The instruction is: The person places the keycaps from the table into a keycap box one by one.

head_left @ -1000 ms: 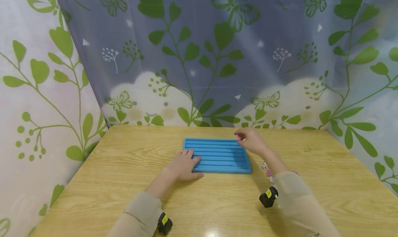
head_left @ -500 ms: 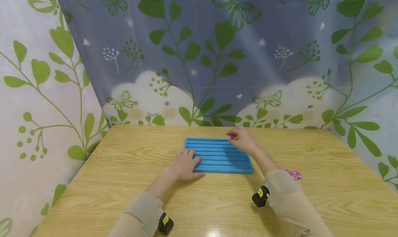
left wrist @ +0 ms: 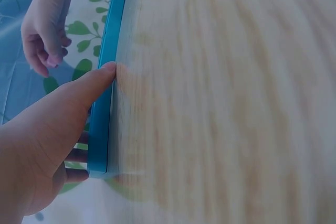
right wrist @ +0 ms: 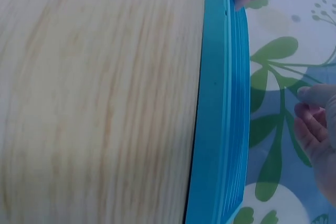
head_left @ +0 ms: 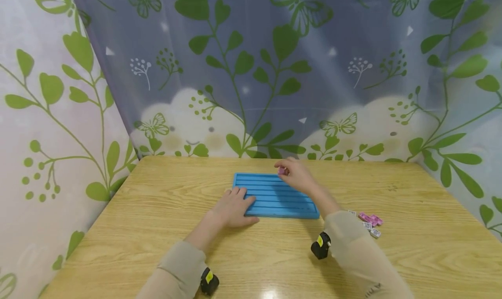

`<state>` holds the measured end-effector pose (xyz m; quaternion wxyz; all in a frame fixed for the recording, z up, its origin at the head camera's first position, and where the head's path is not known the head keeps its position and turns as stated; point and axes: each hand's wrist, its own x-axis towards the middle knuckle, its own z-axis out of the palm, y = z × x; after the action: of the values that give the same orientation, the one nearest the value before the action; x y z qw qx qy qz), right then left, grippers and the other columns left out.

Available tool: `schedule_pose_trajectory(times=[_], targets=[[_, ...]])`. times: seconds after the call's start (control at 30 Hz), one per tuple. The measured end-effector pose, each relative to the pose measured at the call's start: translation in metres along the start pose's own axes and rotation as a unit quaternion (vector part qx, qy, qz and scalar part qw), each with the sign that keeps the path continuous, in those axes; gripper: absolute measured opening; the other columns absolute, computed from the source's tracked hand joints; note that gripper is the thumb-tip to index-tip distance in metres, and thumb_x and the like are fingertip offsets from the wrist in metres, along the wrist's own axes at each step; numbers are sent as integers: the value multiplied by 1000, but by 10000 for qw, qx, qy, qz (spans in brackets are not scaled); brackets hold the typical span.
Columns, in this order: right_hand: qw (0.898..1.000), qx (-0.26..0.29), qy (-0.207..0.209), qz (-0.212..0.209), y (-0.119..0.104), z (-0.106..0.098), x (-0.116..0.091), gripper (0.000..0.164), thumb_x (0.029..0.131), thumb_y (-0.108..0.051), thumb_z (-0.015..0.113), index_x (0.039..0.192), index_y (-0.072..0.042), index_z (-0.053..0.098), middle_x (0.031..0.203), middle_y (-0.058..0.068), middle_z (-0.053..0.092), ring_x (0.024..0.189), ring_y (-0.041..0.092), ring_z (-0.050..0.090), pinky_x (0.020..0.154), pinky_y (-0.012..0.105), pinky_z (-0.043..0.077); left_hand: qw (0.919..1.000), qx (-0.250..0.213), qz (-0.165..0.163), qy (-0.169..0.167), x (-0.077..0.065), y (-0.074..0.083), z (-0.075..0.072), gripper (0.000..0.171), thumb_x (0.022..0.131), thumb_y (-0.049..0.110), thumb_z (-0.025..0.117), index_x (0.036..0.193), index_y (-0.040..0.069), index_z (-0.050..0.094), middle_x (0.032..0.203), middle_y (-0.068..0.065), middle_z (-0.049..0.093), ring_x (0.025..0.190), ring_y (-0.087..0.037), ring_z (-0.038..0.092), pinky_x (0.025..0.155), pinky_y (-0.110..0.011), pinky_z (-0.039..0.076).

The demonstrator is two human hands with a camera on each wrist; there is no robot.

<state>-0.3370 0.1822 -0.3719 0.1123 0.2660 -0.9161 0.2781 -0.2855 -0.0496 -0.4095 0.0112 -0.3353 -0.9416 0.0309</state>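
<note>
A blue tray (head_left: 282, 208) with parallel grooves lies on the table. My left hand (head_left: 231, 208) rests on its left end, fingers spread over the rim. In the left wrist view the thumb of my left hand (left wrist: 50, 124) touches the tray's front wall (left wrist: 108, 40). Above the tray's back edge, my right hand (head_left: 296, 177) pinches a small pink tile (head_left: 282, 171) between thumb and fingers. The right wrist view shows my right hand (right wrist: 320, 124) beyond the tray (right wrist: 210, 108), but the tile cannot be made out there.
Several small pink tiles (head_left: 372, 219) and white tiles with dark print (head_left: 367, 225) lie loose to the right, beside my right sleeve (head_left: 353, 233). A patterned cloth (head_left: 251, 72) hangs behind the wooden table (head_left: 164, 190).
My right hand has moved left along the tray's back edge with the pink tile. Loose tiles by the right sleeve have come into sight. My left hand has stayed put.
</note>
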Motion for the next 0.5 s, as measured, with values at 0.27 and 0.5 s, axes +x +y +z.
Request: schedule_pose_trajectory(times=[0.27, 0.5], targets=[[9996, -141, -205, 125, -7, 10, 6, 25, 85, 2, 59, 110, 5, 64, 103, 16, 58, 88, 25, 59, 74, 33, 50, 9999, 62, 20, -79, 1, 1, 0, 68, 87, 63, 45, 136, 17, 46, 128, -14, 43, 116, -29, 39, 97, -46, 33], [9963, -318, -578, 552, -13, 19, 24, 24, 90, -13, 61, 109, 1, 65, 100, 11, 60, 88, 22, 57, 76, 35, 48, 9999, 89, 33, -48, 1, 1, 0, 67, 87, 62, 46, 136, 16, 46, 129, -14, 42, 115, -29, 39, 96, -46, 33]])
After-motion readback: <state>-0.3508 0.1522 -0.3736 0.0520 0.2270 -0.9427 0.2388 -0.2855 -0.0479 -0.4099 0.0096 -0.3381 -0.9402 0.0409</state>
